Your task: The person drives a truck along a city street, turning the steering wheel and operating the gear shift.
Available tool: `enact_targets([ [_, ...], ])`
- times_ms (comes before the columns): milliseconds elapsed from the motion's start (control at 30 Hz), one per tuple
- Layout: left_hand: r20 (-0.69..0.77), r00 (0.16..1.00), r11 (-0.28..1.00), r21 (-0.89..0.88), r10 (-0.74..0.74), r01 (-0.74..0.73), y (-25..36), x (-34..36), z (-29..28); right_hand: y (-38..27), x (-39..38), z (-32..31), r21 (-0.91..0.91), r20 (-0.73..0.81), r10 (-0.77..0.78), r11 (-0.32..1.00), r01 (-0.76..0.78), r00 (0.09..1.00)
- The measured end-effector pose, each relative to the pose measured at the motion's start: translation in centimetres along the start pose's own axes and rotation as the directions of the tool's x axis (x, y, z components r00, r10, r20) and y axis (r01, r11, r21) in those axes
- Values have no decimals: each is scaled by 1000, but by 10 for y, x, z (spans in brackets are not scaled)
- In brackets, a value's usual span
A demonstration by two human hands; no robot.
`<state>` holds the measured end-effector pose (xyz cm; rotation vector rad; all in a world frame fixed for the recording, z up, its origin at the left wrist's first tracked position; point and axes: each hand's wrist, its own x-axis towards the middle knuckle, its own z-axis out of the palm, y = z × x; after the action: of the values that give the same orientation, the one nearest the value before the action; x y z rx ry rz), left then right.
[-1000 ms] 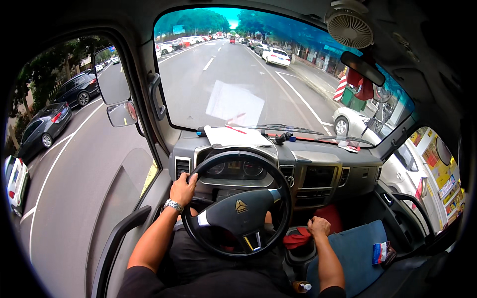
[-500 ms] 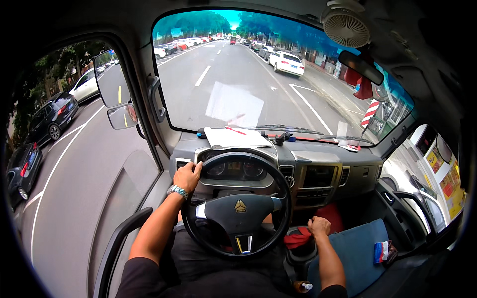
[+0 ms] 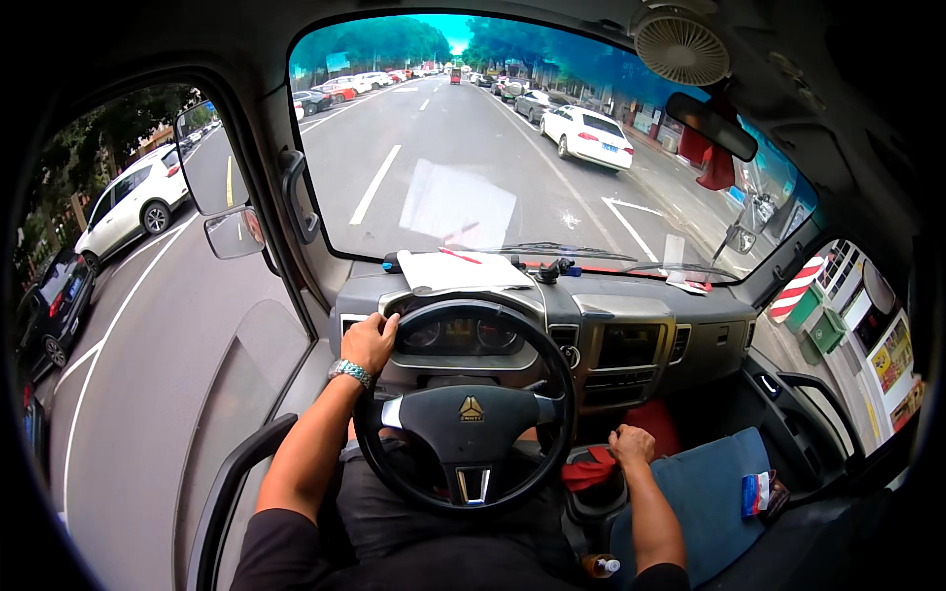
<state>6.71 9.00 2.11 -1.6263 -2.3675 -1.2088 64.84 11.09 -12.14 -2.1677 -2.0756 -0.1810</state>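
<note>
Left hand (image 3: 369,341) has its fingers curled around the upper-left rim of the steering wheel (image 3: 463,406), a stiff, grippy ring best held at the rim; right hand (image 3: 632,445), fingers closed, rests on the gear lever (image 3: 595,471), low and right, seemingly rigid.

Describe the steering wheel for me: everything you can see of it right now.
The steering wheel is black, with a thick round rim and a broad centre hub bearing a small gold emblem and silver trim on its lower spoke. It looks like hard plastic or rubber. It sits ahead of the driver, tilted toward them, below the instrument dials. The left hand, a beaded bracelet at its wrist, grips the rim at its upper left. The right hand is off it, down by the gear lever area.
</note>
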Motion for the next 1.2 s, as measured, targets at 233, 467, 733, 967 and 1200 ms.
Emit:
enact_targets([
  [233,20,1000,998,-64,4,-2,-2,-5,-1,-1,0,-7,-6,12,-1,1000,1,1000],
  [467,25,1000,996,-82,-19,21,-3,-10,-5,-2,0,-4,-37,19,3,999,-3,1000],
  [733,12,1000,996,-85,-26,27,-3,-10,-5,-2,0,0,-29,16,2,1000,-1,1000],
  [967,1,1000,998,-59,-6,6,1,-6,-2,2,1,-2,-18,38,21,1000,-20,999],
  [1200,-8,1000,1000,-6,11,-11,4,-3,-2,3,1,2,-15,4,1,1000,-1,1000],
])
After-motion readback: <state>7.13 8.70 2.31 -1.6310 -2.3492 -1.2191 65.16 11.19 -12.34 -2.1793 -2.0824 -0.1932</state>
